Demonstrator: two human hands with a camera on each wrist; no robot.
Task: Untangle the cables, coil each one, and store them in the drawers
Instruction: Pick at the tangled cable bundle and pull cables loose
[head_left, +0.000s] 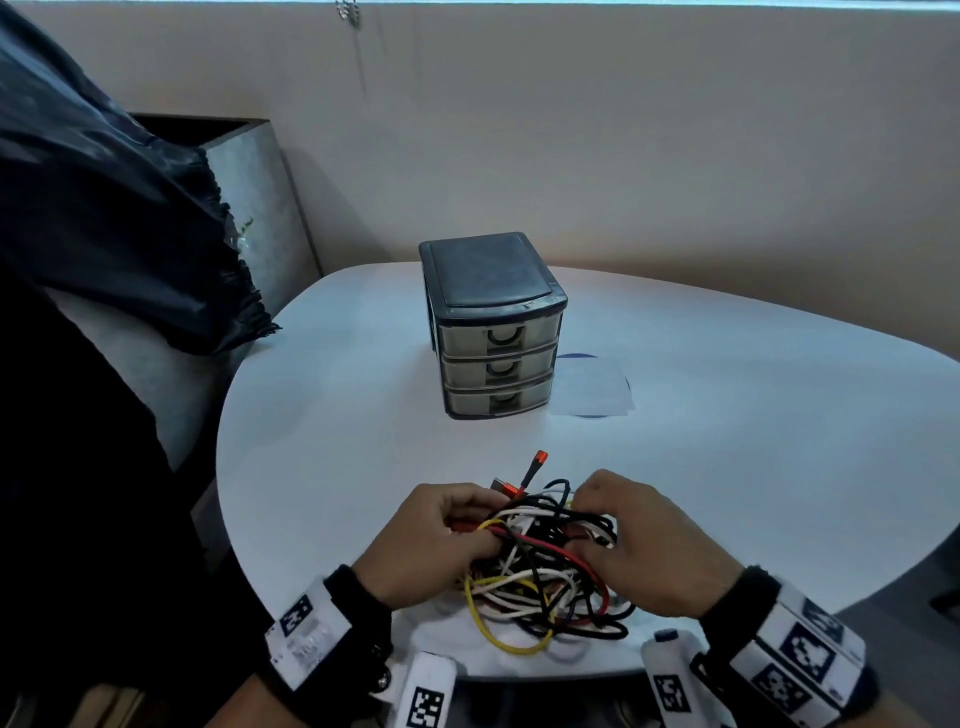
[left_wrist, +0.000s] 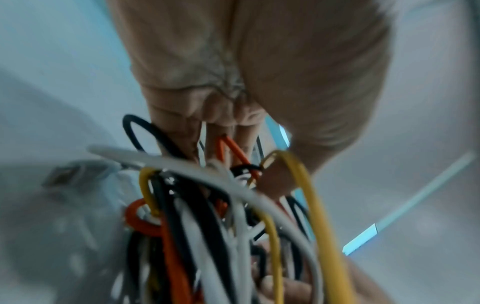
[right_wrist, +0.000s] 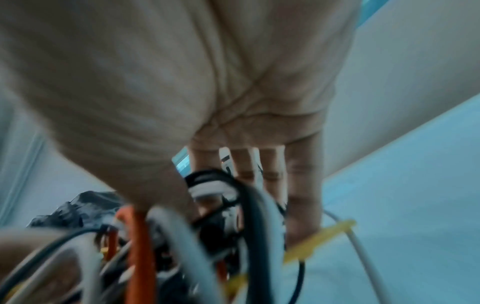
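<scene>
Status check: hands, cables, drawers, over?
Left hand and right hand both gripping the cable tangle. Still knotted, nothing coiled. Drawer unit closed. Path to it unobstructed.

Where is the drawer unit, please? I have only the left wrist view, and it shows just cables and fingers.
Observer: In the head view, the three-drawer unit stands on the white table, beyond the cable tangle.
Operator: Thank you. Are its drawers open?
Observer: No, all three drawer fronts sit flush with the frame, so they are closed.
Operator: Is the right hand on the tangle too?
Observer: Yes. The right hand grips the tangle's right side, and the left hand grips its left side.
</scene>
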